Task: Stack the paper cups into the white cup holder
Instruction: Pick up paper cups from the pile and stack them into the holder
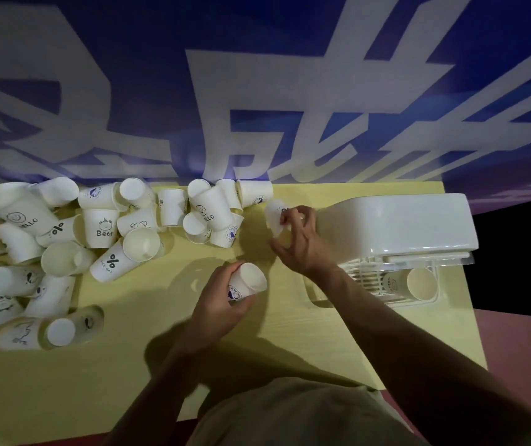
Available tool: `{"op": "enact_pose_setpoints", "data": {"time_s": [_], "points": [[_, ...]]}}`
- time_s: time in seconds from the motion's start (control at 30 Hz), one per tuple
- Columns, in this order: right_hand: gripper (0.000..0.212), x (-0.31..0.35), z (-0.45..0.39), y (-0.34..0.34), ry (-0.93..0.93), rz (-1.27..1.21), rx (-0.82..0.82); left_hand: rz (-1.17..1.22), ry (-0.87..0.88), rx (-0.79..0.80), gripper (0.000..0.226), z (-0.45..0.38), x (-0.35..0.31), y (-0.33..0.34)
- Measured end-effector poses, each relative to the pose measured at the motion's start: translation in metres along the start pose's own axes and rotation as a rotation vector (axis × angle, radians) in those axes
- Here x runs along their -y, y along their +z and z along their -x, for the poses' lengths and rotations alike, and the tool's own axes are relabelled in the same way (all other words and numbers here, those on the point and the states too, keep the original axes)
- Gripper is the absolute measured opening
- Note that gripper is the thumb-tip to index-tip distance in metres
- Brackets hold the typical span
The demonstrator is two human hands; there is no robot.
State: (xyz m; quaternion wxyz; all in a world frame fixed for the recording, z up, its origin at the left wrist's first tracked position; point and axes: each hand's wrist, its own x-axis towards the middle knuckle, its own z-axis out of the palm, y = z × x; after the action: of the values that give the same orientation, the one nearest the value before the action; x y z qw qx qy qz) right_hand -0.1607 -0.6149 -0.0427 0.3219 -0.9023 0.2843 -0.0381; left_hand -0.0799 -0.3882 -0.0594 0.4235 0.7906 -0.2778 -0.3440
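Note:
My left hand [217,299] grips a white paper cup [248,281] with a blue logo, tilted with its mouth to the upper right, above the middle of the yellow table [148,375]. Further back, my right hand [299,239] pinches a second, blurred paper cup [275,215] by its rim, just left of the white cup holder [399,220]. The holder lies along the table's right side. One cup [414,283] sits at its clear near end.
Several loose printed paper cups [106,226] lie heaped across the table's left and back, some upright, some on their sides. A blue wall with large white characters [257,91] rises behind the table. The table's right edge runs just past the holder.

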Motion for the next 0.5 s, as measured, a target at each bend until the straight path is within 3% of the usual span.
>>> {"op": "enact_pose_setpoints", "data": {"time_s": [0.1, 0.5], "points": [[0.04, 0.015, 0.024, -0.013, -0.054, -0.082, -0.117, 0.003, 0.039, -0.007, 0.069, 0.001, -0.009, -0.005], [0.053, 0.012, 0.141, -0.102, 0.053, -0.202, -0.243, -0.064, 0.125, 0.085, 0.068, 0.032, -0.084, 0.021]]}}
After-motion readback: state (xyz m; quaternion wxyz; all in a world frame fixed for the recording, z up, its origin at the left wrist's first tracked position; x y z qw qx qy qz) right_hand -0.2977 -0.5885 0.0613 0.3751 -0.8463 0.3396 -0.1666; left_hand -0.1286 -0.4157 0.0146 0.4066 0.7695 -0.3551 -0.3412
